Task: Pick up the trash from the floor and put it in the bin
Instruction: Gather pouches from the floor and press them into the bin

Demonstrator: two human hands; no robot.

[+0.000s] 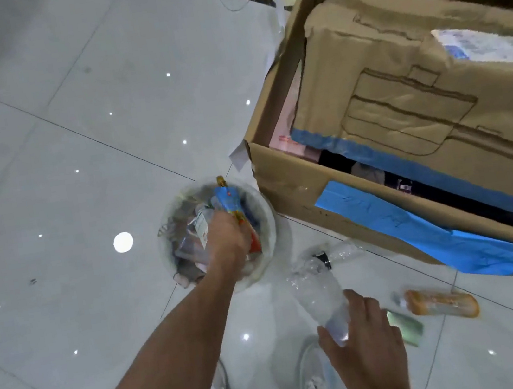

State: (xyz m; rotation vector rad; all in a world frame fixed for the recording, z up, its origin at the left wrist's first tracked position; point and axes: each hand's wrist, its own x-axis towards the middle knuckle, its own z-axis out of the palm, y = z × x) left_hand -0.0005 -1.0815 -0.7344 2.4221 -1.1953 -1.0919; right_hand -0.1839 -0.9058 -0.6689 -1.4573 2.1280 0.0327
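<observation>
The left hand (pixel 230 236) is gripping a blue packet (pixel 229 202) over the bin (pixel 269 225) at centre frame, while the right hand (pixel 366 334), lower right, is clutching a clear bottle (pixel 322 299) pointing up-left toward that nearby bin.

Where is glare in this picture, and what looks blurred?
Head view: light glares off the floor as one large white spot and small dots; the bottle in the right hand and the packet in the left hand over the bin are smeared; the box print looks soft.
</observation>
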